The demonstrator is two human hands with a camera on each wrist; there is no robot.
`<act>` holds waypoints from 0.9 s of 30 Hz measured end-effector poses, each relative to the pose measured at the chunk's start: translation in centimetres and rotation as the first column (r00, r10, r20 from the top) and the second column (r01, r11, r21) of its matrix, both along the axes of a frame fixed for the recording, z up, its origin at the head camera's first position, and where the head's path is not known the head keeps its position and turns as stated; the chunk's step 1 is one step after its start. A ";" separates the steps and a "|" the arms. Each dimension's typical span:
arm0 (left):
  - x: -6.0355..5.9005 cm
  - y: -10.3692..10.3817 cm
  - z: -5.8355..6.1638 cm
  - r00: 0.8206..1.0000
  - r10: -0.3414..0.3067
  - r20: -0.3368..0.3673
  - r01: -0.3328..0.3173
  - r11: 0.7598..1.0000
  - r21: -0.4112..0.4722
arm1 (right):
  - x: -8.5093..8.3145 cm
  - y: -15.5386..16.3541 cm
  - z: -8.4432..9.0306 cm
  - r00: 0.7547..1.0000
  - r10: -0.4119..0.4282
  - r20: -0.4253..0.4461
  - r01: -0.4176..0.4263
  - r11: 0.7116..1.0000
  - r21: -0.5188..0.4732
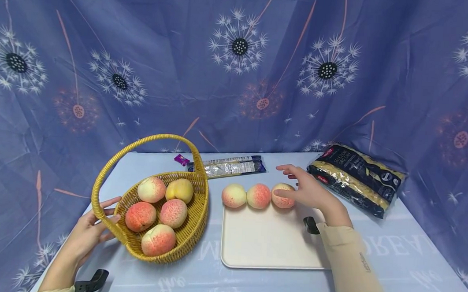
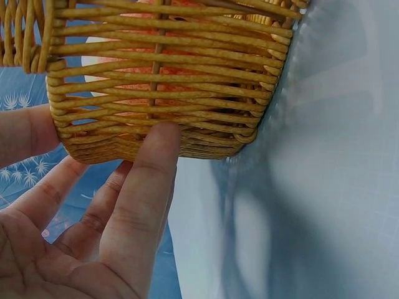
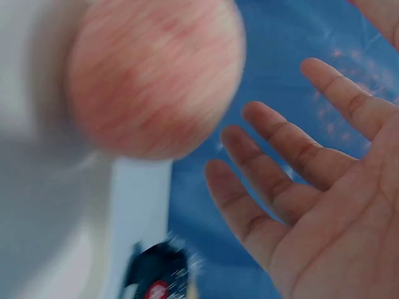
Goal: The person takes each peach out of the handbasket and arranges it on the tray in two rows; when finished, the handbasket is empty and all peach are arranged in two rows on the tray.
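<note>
Hands at a wicker basket and a row of peaches

The left hand (image 1: 88,235) lies with straight fingers (image 2: 149,168) against the woven yellow wall of the basket (image 1: 191,232), which holds five round fuzzy peaches; the weave hides most of the fruit from the left wrist view. Right of the basket, on the smooth white cutting board (image 1: 268,245), three peaches sit in a row; the right hand (image 1: 309,189), fingers spread and gripping nothing, is at the rightmost peach (image 1: 284,200), blurred in the right wrist view.

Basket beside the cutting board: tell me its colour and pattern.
The basket is golden-yellow woven wicker with a hoop handle; the weave shows best in the left wrist view.
</note>
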State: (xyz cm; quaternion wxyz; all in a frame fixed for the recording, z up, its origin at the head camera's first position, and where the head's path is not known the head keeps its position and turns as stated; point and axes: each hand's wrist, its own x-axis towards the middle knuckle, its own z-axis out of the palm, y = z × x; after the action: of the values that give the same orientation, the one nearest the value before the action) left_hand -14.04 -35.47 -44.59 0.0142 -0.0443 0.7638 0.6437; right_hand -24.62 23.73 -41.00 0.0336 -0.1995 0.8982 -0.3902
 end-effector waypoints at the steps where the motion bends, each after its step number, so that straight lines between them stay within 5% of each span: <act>1: 0.0 0.0 0.0 1.000 -0.001 -0.002 0.001 1.000 0.000 | 0.0 -0.4 0.5 1.000 0.005 -0.001 -0.005 1.000 -0.011; 10: -0.2 0.2 0.3 1.000 -0.005 -0.009 0.005 1.000 -0.007 | 0.5 -5.7 3.9 0.990 0.131 -0.055 -0.131 0.991 -0.003; 16: -0.2 0.1 0.4 0.999 -0.019 -0.032 0.019 1.000 -0.006 | 0.7 -9.5 4.8 0.973 0.228 0.017 -0.228 0.973 -0.032; 27: 0.1 0.1 0.1 1.000 -0.005 -0.021 0.005 1.000 0.000 | 0.4 -18.0 5.7 0.907 0.422 0.015 -0.422 0.906 0.031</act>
State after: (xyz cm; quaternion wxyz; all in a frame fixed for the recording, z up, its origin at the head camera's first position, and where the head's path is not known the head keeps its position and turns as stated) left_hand -13.89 -35.39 -44.46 0.0077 -0.0358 0.7641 0.6441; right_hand -24.21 5.76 -35.33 0.1241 -0.3867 0.8402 -0.3593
